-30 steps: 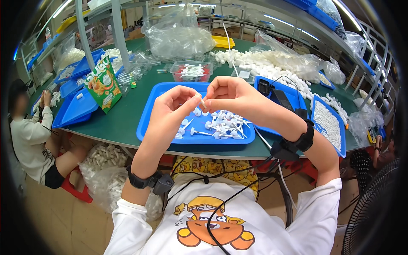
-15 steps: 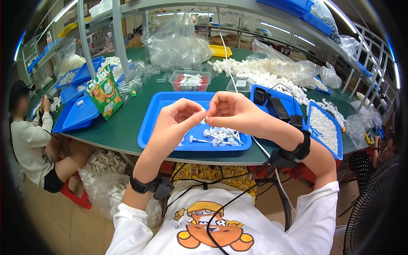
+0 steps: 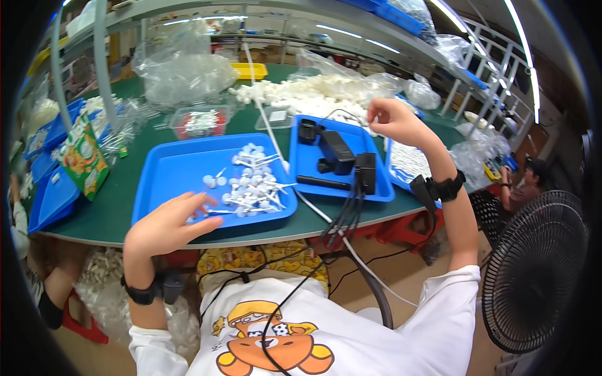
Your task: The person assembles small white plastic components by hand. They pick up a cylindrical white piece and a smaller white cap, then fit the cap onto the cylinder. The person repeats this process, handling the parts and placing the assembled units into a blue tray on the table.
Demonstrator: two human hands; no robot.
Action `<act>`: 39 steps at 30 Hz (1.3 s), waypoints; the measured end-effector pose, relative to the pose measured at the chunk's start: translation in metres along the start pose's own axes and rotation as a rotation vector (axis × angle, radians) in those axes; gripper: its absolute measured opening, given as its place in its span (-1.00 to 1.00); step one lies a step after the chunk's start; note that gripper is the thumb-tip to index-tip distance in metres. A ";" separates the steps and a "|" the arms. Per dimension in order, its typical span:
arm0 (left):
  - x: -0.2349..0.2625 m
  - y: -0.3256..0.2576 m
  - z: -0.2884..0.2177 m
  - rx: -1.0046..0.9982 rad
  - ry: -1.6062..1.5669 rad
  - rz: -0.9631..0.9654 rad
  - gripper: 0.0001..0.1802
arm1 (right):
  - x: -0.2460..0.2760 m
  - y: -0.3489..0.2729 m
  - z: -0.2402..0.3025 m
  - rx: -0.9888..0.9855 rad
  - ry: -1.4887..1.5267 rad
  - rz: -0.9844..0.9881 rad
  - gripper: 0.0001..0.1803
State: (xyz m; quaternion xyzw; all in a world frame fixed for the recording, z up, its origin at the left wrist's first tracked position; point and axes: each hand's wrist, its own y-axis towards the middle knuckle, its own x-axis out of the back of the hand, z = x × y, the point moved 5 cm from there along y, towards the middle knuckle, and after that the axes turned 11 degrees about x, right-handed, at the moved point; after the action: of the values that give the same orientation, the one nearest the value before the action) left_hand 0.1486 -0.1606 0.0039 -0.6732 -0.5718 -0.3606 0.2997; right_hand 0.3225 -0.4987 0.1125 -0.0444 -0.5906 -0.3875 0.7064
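White round-headed pieces [image 3: 254,188] with thin stems lie heaped in the right half of a blue tray [image 3: 166,169] on the green table [image 3: 132,210], in the head view; a few lie apart, farther left. The left hand [image 3: 174,222] hangs over the tray's near edge, its fingers parted from the thumb and holding nothing visible; whether they touch a piece beneath cannot be told. The right hand [image 3: 396,122] is raised beyond a second tray [image 3: 357,136] of black devices [image 3: 337,152], near a pile of white tubes [image 3: 301,94]. Its fingers curl toward the thumb, and whether anything is pinched there cannot be told.

Writing shows faintly: the green packet [image 3: 86,156] at the left carries printing around a picture of food, slanted and too blurred to read. The white shirt [image 3: 370,332] bears an orange cartoon bear, with small dark marks beside it, likewise illegible.
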 end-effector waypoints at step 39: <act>0.005 0.021 0.040 0.122 0.076 -0.009 -0.64 | -0.219 0.138 0.039 0.319 -0.418 0.458 -0.73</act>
State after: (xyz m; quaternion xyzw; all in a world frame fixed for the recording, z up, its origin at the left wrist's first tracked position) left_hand 0.1753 -0.1284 -0.0141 -0.6370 -0.5840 -0.3518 0.3597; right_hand 0.3738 -0.2741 -0.0123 -0.1431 -0.7504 -0.1042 0.6368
